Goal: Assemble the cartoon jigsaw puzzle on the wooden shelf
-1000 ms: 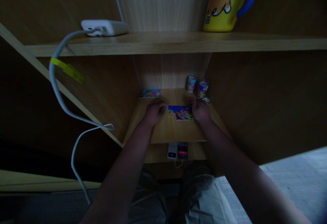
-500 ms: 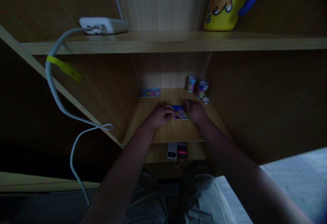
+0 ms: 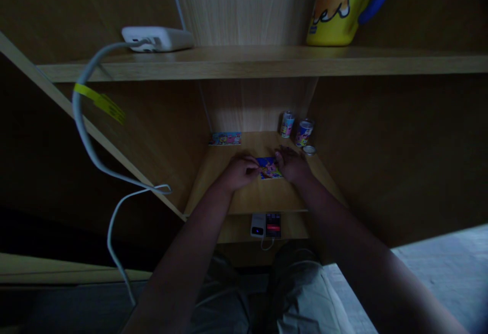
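A small colourful jigsaw puzzle (image 3: 269, 168) lies flat on the wooden desk (image 3: 259, 194) between my hands. My left hand (image 3: 239, 171) rests on its left edge, fingers curled over that side. On the right edge sits my right hand (image 3: 293, 163), its fingertips on the picture. Most of the puzzle is covered by the two hands. Whether either hand pinches a piece is hidden in the dim light.
Two small printed tins (image 3: 296, 128) and a round lid (image 3: 308, 149) stand behind my right hand. A picture card (image 3: 224, 138) leans at the back. A white charger (image 3: 157, 38) with cable (image 3: 89, 141) and yellow mug (image 3: 339, 6) sit on the shelf. A phone (image 3: 266, 224) lies near.
Both hands have closed in over the puzzle from its sides, covering more of it. In the last half second they hardly moved.
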Action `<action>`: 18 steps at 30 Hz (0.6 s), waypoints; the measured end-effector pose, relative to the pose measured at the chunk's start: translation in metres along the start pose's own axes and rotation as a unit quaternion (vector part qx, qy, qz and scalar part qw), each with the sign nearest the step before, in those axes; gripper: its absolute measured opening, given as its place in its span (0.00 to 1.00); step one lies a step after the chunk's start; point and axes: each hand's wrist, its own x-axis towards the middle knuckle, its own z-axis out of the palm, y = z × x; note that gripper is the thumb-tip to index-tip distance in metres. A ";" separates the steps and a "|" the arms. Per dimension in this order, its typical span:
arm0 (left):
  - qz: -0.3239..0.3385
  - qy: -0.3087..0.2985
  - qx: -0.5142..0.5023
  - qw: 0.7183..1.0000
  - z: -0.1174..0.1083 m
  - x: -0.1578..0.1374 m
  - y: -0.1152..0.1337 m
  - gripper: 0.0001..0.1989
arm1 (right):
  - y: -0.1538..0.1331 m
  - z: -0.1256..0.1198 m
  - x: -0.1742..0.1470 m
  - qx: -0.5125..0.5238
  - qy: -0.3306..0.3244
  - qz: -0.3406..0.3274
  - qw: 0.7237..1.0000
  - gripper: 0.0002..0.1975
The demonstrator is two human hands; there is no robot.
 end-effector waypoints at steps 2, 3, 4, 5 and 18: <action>-0.002 0.003 0.002 1.000 -0.001 0.000 0.000 0.11 | 0.003 0.001 0.002 0.012 0.018 0.005 1.000 0.34; -0.002 0.005 0.003 1.000 -0.001 0.000 0.000 0.11 | 0.004 0.001 0.003 0.018 0.023 0.008 1.000 0.34; -0.002 0.007 0.005 1.000 -0.001 0.000 0.000 0.12 | 0.005 0.002 0.004 0.024 0.025 0.008 0.999 0.34; -0.002 0.008 0.005 1.000 -0.001 -0.001 0.000 0.12 | 0.006 0.002 0.005 0.029 0.023 0.005 0.999 0.34; -0.043 0.022 0.037 0.998 -0.003 -0.002 0.001 0.14 | 0.006 -0.002 0.003 -0.004 0.031 0.030 0.999 0.37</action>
